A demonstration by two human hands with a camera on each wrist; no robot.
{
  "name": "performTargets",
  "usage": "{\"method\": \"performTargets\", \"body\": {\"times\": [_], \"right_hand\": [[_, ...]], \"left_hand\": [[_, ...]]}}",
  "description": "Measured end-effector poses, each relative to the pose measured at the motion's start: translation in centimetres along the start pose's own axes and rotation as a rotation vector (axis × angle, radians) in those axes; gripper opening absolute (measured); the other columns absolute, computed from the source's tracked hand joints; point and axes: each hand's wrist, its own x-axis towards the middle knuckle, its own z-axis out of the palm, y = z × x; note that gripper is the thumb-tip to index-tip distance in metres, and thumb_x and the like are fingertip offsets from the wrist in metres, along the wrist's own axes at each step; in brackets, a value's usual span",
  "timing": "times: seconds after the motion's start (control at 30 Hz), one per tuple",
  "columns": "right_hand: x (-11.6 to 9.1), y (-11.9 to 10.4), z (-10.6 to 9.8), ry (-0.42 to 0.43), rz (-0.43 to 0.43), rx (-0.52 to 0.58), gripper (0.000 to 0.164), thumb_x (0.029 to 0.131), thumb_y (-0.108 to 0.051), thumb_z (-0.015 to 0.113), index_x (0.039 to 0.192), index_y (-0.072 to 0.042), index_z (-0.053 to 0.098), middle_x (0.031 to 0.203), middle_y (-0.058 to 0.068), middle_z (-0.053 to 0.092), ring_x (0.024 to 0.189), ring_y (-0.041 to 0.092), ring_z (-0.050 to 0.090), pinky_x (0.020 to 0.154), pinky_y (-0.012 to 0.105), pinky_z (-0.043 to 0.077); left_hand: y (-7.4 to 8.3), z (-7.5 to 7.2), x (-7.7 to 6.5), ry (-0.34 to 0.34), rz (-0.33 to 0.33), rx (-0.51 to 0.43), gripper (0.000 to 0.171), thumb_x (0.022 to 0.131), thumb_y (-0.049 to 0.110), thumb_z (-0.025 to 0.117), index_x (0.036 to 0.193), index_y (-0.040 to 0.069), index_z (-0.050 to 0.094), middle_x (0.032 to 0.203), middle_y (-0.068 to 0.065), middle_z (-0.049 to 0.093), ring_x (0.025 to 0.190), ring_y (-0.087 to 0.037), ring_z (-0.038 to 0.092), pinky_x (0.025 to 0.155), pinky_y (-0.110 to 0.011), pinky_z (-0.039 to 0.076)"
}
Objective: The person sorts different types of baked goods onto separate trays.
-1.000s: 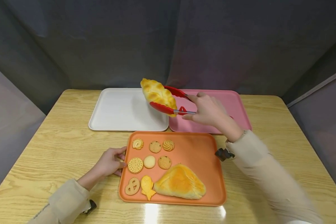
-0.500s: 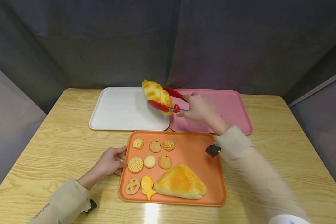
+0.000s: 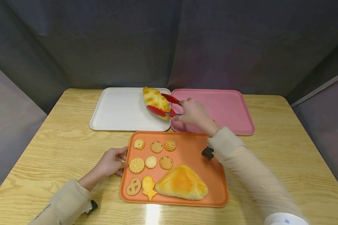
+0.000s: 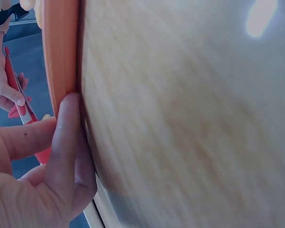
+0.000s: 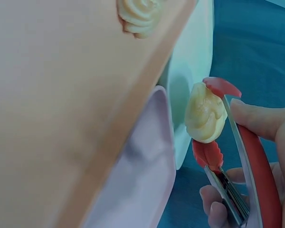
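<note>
My right hand (image 3: pixel 193 112) holds red-tipped metal tongs (image 3: pixel 156 111). Between the red tips is a golden braided bread (image 3: pixel 153 97), over the right side of the white tray (image 3: pixel 115 109); whether it touches the tray I cannot tell. The right wrist view shows the same bread (image 5: pixel 202 116) squeezed between both tips, with the thumb along one arm of the tongs. At the left rim of the orange tray (image 3: pixel 198 153), my left hand (image 3: pixel 111 162) pinches the edge. That grip on the tray wall (image 4: pixel 61 47) shows closely in the left wrist view.
On the orange tray lie several cookies, a pretzel (image 3: pixel 134 186), a fish-shaped biscuit (image 3: pixel 148 186) and a large triangular pastry (image 3: pixel 183 184). A pink tray (image 3: pixel 228 107) adjoins the white one on the right. Dark curtains (image 3: pixel 124 43) stand behind the wooden table (image 3: pixel 59 147).
My right hand has moved left and lower with the tongs, bringing the braided bread down toward the white tray. The left hand has stayed at the orange tray's rim.
</note>
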Motion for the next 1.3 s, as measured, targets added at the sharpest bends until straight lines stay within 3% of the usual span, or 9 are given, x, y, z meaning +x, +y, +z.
{"method": "performTargets", "body": {"times": [0.67,1.07,1.3], "right_hand": [[0.6,0.0,1.8,-0.026,0.018,0.026,0.064,0.068,-0.046,0.074,0.117,-0.007,0.060,0.076,0.006,0.055,0.073,0.022,0.048,0.055,0.029,0.047],[-0.6,0.4,1.3,0.003,0.072,0.105,0.082,0.065,-0.047,0.076,0.131,-0.007,0.049,0.094,0.009,0.052,0.075,0.024,0.049,0.061,0.033,0.051],[-1.4,1.0,0.4,0.049,0.033,0.095,0.083,0.065,-0.048,0.075,0.133,-0.008,0.047,0.096,0.010,0.053,0.074,0.024,0.050,0.061,0.034,0.051]], "left_hand": [[0.0,0.0,-0.1,0.003,-0.013,0.005,0.063,0.081,-0.013,0.055,0.138,-0.008,0.030,0.088,-0.016,0.047,0.052,-0.020,0.056,0.044,-0.040,0.054],[0.0,0.0,-0.1,-0.002,-0.011,-0.007,0.063,0.081,-0.013,0.055,0.138,-0.009,0.029,0.087,-0.017,0.047,0.051,-0.021,0.056,0.044,-0.040,0.054],[0.1,0.0,-0.2,-0.010,-0.008,-0.022,0.063,0.081,-0.014,0.054,0.138,-0.009,0.028,0.088,-0.017,0.047,0.053,-0.023,0.058,0.045,-0.040,0.055]]}}
